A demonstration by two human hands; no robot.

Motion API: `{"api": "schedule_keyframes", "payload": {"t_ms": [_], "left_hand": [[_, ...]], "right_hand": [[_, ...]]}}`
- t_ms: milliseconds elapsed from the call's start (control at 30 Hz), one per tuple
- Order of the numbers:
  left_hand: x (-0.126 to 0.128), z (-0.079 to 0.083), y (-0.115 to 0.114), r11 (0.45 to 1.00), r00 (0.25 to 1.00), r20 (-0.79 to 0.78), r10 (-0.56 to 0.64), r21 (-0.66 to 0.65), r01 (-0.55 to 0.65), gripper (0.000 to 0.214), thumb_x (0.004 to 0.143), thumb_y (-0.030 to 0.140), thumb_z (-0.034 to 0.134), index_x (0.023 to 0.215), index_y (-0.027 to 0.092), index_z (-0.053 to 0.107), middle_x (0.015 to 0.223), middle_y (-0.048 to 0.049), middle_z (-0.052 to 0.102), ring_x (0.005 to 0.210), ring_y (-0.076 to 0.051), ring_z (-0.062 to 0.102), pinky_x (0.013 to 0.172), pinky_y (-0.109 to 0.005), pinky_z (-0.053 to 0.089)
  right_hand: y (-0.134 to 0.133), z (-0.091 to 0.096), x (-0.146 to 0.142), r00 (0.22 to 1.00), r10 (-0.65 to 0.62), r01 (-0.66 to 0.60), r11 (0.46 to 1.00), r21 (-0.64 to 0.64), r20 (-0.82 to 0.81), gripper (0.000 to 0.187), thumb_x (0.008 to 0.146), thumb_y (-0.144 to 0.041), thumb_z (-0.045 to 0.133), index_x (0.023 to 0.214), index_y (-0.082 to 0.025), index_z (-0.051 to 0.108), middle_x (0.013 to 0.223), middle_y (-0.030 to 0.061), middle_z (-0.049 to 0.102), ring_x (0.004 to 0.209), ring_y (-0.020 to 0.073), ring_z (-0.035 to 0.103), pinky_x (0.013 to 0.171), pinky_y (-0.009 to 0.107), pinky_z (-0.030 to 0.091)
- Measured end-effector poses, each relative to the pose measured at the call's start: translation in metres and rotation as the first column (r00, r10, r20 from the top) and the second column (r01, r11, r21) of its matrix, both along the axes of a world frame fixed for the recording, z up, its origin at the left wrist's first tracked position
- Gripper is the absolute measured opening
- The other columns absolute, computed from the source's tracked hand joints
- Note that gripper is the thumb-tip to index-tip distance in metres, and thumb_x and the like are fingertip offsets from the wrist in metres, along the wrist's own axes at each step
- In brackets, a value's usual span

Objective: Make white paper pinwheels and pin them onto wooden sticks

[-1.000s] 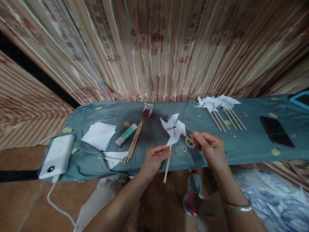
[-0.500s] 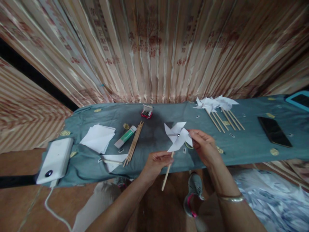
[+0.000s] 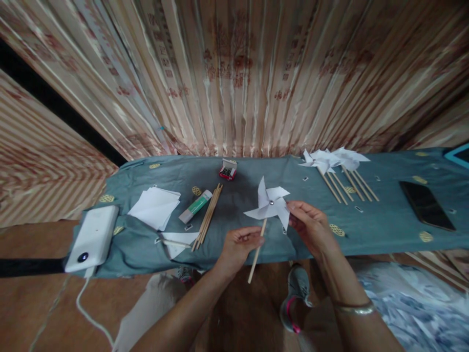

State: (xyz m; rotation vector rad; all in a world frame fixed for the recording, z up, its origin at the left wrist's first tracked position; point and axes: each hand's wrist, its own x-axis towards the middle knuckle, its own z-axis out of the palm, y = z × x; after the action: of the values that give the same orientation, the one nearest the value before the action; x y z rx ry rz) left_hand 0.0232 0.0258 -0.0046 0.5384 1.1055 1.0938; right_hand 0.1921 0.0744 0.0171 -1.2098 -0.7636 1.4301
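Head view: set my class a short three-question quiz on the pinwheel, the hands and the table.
1. True or false: the left hand grips the pinwheel by its stick.
2. Which lies nearest the glue stick? A phone; B loose sticks; C finished pinwheels.
3. Fill in: the right hand touches one paper ___ of the pinwheel.
Key: 1 true; 2 B; 3 blade.

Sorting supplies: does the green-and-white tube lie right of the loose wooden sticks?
No, the green-and-white tube lies just left of the loose wooden sticks.
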Motion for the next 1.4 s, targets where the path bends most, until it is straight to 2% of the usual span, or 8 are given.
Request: {"api": "schedule_keyframes", "payload": {"t_ms": [300,800,933,1033,1133,1200,1300,1400], "left_hand": [[-0.002,0.001,0.001,0.999,1.000,-0.011,0.030,0.015,-0.030,0.042,0.039,0.035,0.090,0.074,0.015,0.078,0.062,-0.0021,0.069,0.056,-0.010,0.058,0.061,-0.023,0.047],[-0.002,0.001,0.002,0.999,0.999,0.019,0.043,0.027,-0.044,0.042,0.038,0.033,0.091,0.074,0.015,0.077,0.066,-0.0030,0.071,0.058,-0.011,0.059,0.064,-0.025,0.049],[-0.004,0.005,0.003,0.999,0.999,0.024,0.036,0.027,-0.037,0.041,0.040,0.033,0.090,0.074,0.015,0.077,0.064,-0.0020,0.070,0.057,-0.010,0.058,0.063,-0.024,0.047],[-0.006,0.007,0.002,1.000,0.999,0.038,0.024,0.017,-0.024,0.041,0.043,0.032,0.090,0.078,0.015,0.077,0.064,-0.0021,0.070,0.057,-0.010,0.057,0.062,-0.023,0.046],[-0.007,0.008,0.001,1.000,0.997,0.077,-0.003,-0.029,0.005,0.040,0.045,0.031,0.089,0.079,0.016,0.077,0.065,-0.0022,0.070,0.057,-0.009,0.056,0.060,-0.022,0.044],[-0.006,0.009,-0.001,0.997,0.994,0.108,-0.026,-0.063,0.033,0.040,0.045,0.031,0.090,0.079,0.016,0.077,0.064,-0.0016,0.068,0.056,-0.008,0.055,0.059,-0.021,0.043],[-0.005,0.008,-0.003,0.993,0.988,0.139,-0.060,-0.096,0.073,0.042,0.044,0.031,0.090,0.080,0.015,0.077,0.062,-0.0011,0.067,0.055,-0.007,0.055,0.060,-0.021,0.043],[-0.003,0.007,-0.004,0.992,0.988,0.141,-0.070,-0.096,0.084,0.043,0.043,0.032,0.090,0.079,0.014,0.077,0.062,-0.0008,0.066,0.055,-0.007,0.054,0.060,-0.021,0.043]], "right_hand": [[-0.003,-0.001,-0.008,0.999,0.034,-0.035,0.999,-0.038,-0.017,0.026,0.053,-0.035,0.086,0.068,-0.019,0.073,0.057,-0.0026,0.063,0.050,0.0063,0.054,0.048,0.015,0.047],[-0.007,0.002,-0.017,0.991,0.117,-0.115,0.993,-0.031,0.063,0.028,0.053,-0.041,0.085,0.064,-0.019,0.072,0.060,0.0008,0.067,0.050,0.0096,0.054,0.045,0.021,0.040],[-0.007,0.003,-0.013,0.981,0.139,-0.145,0.989,0.034,0.134,0.027,0.061,-0.043,0.081,0.059,-0.018,0.069,0.057,-0.0008,0.064,0.043,0.0056,0.041,0.042,0.021,0.031],[-0.004,0.003,-0.002,0.977,0.070,-0.087,0.993,0.076,0.201,0.030,0.065,-0.044,0.078,0.055,-0.019,0.066,0.051,-0.0030,0.058,0.041,0.0050,0.034,0.040,0.022,0.025],[0.002,-0.001,0.008,0.961,-0.120,0.092,0.988,0.120,0.249,0.025,0.060,-0.043,0.082,0.063,-0.021,0.070,0.059,-0.0024,0.064,0.050,0.0073,0.047,0.047,0.021,0.035],[0.005,-0.003,0.009,0.961,-0.163,0.138,0.983,0.124,0.222,0.027,0.057,-0.041,0.084,0.074,-0.023,0.073,0.072,-0.0009,0.071,0.064,0.0104,0.058,0.059,0.021,0.044],[0.006,-0.004,0.002,0.993,-0.060,0.055,0.997,0.053,0.101,0.032,0.058,-0.042,0.083,0.082,-0.023,0.075,0.086,0.0015,0.074,0.077,0.0129,0.064,0.069,0.022,0.050],[0.004,-0.002,-0.005,1.000,0.006,-0.006,1.000,0.002,0.001,0.033,0.054,-0.041,0.085,0.079,-0.022,0.075,0.079,0.0010,0.073,0.068,0.0112,0.064,0.062,0.020,0.051]]}}
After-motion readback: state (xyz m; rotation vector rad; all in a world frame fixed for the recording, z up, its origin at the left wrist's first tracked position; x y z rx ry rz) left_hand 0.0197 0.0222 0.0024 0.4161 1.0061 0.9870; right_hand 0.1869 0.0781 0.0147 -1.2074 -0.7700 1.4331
